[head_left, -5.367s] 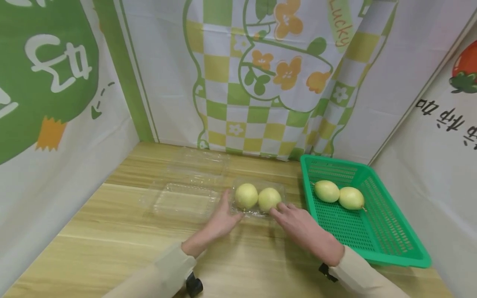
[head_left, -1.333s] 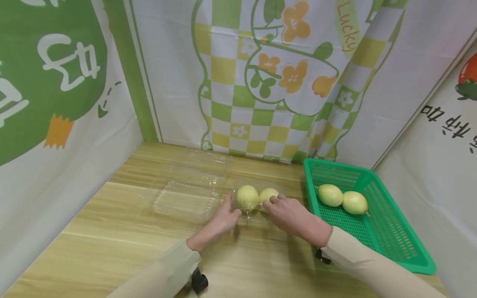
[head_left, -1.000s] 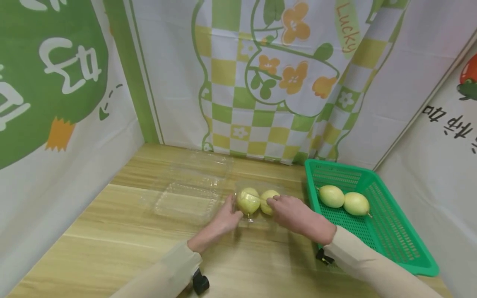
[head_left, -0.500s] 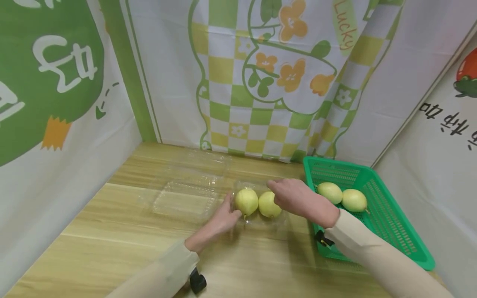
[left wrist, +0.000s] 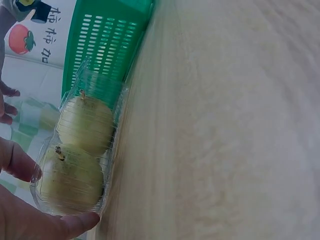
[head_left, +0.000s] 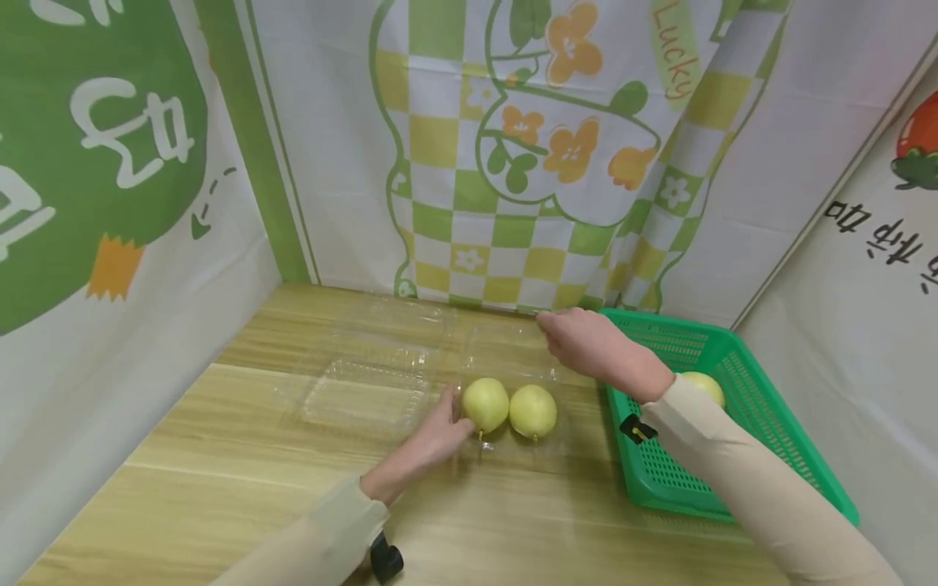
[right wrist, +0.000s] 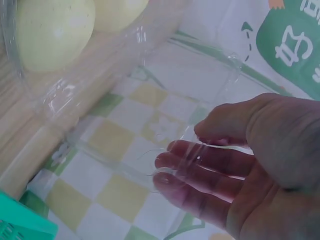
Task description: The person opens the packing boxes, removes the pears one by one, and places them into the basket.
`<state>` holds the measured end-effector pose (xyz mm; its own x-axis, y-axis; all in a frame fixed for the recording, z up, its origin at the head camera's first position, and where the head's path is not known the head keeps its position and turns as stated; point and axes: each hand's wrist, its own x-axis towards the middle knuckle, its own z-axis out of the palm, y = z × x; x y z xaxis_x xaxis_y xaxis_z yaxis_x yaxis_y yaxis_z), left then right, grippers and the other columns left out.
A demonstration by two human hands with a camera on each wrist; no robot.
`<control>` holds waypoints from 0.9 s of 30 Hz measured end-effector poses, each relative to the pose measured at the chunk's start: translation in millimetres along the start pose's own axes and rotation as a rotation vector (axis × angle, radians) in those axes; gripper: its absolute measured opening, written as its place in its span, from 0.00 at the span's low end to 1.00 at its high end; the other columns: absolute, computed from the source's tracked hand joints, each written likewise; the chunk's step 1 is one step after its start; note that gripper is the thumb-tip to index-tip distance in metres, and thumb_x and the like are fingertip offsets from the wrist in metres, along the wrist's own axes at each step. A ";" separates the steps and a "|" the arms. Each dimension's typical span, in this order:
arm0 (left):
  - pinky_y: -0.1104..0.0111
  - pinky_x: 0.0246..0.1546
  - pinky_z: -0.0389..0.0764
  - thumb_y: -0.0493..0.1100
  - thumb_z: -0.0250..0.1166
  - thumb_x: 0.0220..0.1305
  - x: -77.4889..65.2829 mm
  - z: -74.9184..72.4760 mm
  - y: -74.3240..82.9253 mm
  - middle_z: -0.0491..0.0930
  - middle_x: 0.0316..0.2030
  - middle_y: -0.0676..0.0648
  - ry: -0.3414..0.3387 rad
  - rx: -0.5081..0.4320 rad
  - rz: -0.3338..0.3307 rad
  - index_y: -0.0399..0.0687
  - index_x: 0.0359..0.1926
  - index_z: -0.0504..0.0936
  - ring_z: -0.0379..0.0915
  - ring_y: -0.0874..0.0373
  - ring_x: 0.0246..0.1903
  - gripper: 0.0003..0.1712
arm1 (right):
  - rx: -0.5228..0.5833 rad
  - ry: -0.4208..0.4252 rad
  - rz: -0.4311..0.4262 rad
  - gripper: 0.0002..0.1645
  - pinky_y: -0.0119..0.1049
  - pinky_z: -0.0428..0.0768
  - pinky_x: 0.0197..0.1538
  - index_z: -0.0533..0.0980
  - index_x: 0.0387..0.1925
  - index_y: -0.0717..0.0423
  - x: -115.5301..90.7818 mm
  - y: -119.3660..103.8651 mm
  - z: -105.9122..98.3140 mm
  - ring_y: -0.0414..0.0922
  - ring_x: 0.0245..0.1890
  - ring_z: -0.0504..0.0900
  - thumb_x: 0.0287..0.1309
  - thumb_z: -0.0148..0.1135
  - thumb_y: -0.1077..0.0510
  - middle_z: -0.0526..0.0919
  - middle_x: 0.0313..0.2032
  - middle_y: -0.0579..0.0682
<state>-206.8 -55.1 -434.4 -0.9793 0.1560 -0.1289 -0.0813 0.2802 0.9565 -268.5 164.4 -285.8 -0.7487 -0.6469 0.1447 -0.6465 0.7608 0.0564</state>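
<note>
My right sleeve (head_left: 762, 488) crosses the green basket (head_left: 674, 500), hiding some of its inside and leaving only part of one pale yellow fruit (head_left: 707, 387) showing. From above, my right hand (head_left: 597, 346) covers the corner of the clear lid (head_left: 506, 346) it pinches, and most of its fingers are out of sight. The left wrist view cuts off my left hand (left wrist: 22, 217) at the left edge. The right wrist view crops both fruits (right wrist: 55, 32) in the clamshell box (right wrist: 62, 95) at the top. The second clamshell box (head_left: 362, 395) is too clear for me to trace its outer edge.
</note>
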 end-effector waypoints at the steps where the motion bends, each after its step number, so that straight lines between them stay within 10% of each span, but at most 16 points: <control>1: 0.39 0.73 0.53 0.35 0.58 0.58 -0.9 0.0 0.1 0.51 0.74 0.29 0.000 0.005 0.002 0.36 0.77 0.40 0.50 0.33 0.73 0.51 | 0.000 -0.004 0.010 0.13 0.30 0.58 0.19 0.64 0.25 0.52 2.0 2.3 0.1 0.40 0.18 0.58 0.66 0.48 0.67 0.63 0.17 0.45; 18: 0.40 0.74 0.50 0.37 0.57 0.58 -4.6 -2.5 -1.2 0.51 0.74 0.30 -0.019 -0.007 -0.007 0.37 0.77 0.39 0.49 0.35 0.73 0.51 | 0.002 -0.002 0.081 0.13 0.34 0.60 0.23 0.65 0.24 0.53 39.3 30.4 5.0 0.42 0.21 0.61 0.66 0.51 0.65 0.64 0.19 0.47; 22: 0.39 0.73 0.51 0.37 0.57 0.59 -5.4 -2.7 -2.0 0.51 0.74 0.31 -0.032 -0.009 -0.007 0.38 0.77 0.38 0.50 0.34 0.73 0.51 | -0.003 -0.009 0.093 0.07 0.41 0.78 0.26 0.77 0.39 0.57 46.0 36.4 8.5 0.47 0.28 0.80 0.65 0.52 0.64 0.85 0.34 0.55; 27: 0.39 0.73 0.52 0.38 0.57 0.60 -6.8 -2.7 -2.8 0.51 0.74 0.31 -0.046 -0.016 -0.002 0.38 0.77 0.37 0.50 0.34 0.73 0.51 | -0.004 -0.038 0.118 0.16 0.52 0.86 0.38 0.78 0.53 0.58 51.0 40.8 10.8 0.56 0.42 0.86 0.66 0.53 0.62 0.85 0.50 0.59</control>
<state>-200.5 -59.5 -435.5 -0.9696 0.1987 -0.1427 -0.0870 0.2652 0.9603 -334.7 161.9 -286.8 -0.8245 -0.5545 0.1132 -0.5532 0.8318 0.0450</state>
